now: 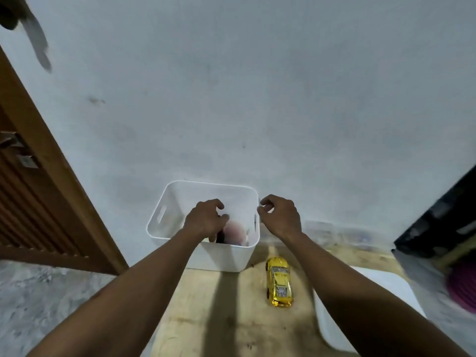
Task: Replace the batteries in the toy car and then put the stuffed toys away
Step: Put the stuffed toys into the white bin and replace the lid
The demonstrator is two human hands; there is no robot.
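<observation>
I judged the putting-away step was underway — my left hand [206,219] hung curled inside the white bin [164,215] above a pinkish stuffed toy [233,234], grip unclear; right hand [279,216] loosely curled, empty, by its rim. The yellow toy car [279,282] sat beside it — next, fetching any remaining toys.

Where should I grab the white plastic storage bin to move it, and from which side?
Take the white plastic storage bin by the cut-out handle slots in its left and right end walls, one hand each side. Its top is open, and the right hand already hovers by the right rim.

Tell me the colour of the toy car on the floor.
Shiny yellow, almost gold; the toy car shows clearly in the head view.
</observation>
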